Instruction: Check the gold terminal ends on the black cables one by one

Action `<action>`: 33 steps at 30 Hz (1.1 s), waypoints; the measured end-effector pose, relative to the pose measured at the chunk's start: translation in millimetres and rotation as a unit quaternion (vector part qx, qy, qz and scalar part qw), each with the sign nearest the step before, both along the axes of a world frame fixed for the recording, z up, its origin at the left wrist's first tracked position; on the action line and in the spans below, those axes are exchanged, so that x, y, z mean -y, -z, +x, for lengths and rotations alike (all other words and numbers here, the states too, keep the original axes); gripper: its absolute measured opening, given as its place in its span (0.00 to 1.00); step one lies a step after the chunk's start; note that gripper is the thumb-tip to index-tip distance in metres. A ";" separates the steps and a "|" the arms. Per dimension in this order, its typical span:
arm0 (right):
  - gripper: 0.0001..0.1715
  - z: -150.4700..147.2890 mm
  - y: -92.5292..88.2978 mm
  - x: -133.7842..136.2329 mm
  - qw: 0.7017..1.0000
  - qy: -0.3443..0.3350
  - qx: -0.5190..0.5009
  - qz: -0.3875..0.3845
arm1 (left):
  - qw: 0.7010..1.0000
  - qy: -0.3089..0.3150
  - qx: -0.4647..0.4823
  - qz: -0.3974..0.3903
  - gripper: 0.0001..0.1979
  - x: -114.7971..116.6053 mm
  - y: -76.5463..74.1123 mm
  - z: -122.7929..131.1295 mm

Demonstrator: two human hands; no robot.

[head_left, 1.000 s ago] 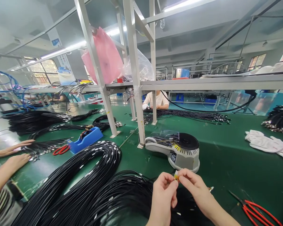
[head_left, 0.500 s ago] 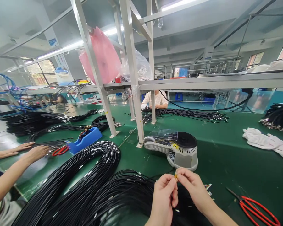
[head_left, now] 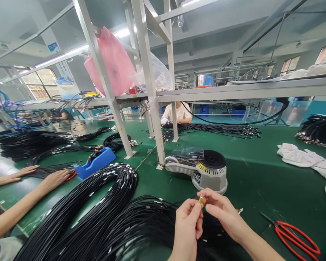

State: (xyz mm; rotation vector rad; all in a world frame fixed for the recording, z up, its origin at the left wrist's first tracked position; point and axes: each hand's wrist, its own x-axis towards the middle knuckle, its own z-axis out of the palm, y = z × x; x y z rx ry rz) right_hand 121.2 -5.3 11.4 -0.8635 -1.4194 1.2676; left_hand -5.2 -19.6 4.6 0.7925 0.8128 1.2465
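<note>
My left hand (head_left: 188, 223) is closed in a pinch around a cable end (head_left: 201, 199), which has a yellow wrap and a pale tip pointing up. Just to its right, my right hand (head_left: 224, 214) has its thumb and fingers apart; its fingertips are close to the tip, and whether they touch it I cannot tell. Beneath both hands lies a thick bundle of black cables (head_left: 141, 224). Behind them stands a round grey tape dispenser (head_left: 210, 177) with a black disc on top.
Red-handled scissors (head_left: 296, 235) lie at the right, with white gloves (head_left: 301, 157) beyond. A looped cable bundle (head_left: 105, 185) and a blue tape holder (head_left: 95, 163) are on the left. A co-worker's hands (head_left: 54, 179) rest on cables there. Shelf posts (head_left: 154, 123) rise from the green table.
My right thumb and fingers have come apart from the cable end, showing more of its yellow wrap and tip. The co-worker's nearer hand has moved right, onto the red handles.
</note>
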 end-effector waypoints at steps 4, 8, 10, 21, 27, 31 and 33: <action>0.09 -2.0 -6.1 -0.2 0.999 0.006 0.049 0.022 | 1.000 0.012 -0.025 0.009 0.19 2.1 2.4 1.9; 0.09 3.0 -7.6 -3.3 0.997 -0.005 0.069 0.044 | 0.999 0.044 -0.016 -0.006 0.18 3.7 2.6 2.1; 0.11 7.1 -5.4 -5.7 0.994 -0.010 0.078 0.072 | 0.996 0.085 0.003 -0.027 0.17 3.4 1.4 1.5; 0.17 21.1 2.5 -17.6 0.987 0.044 0.145 0.060 | 0.934 0.151 -0.297 0.127 0.06 -7.5 -1.0 -18.2; 0.16 43.2 -1.1 -25.7 0.987 0.156 -0.003 0.031 | 0.916 0.085 -0.351 0.174 0.09 0.0 12.5 -3.7; 0.13 41.7 -5.6 -31.0 0.974 0.184 -0.120 -0.052 | 0.877 0.106 -0.417 0.215 0.27 23.0 33.5 25.2; 0.12 27.4 -5.4 -34.7 0.964 0.189 -0.156 -0.103 | 0.841 0.142 -0.461 0.245 0.30 34.1 49.1 39.2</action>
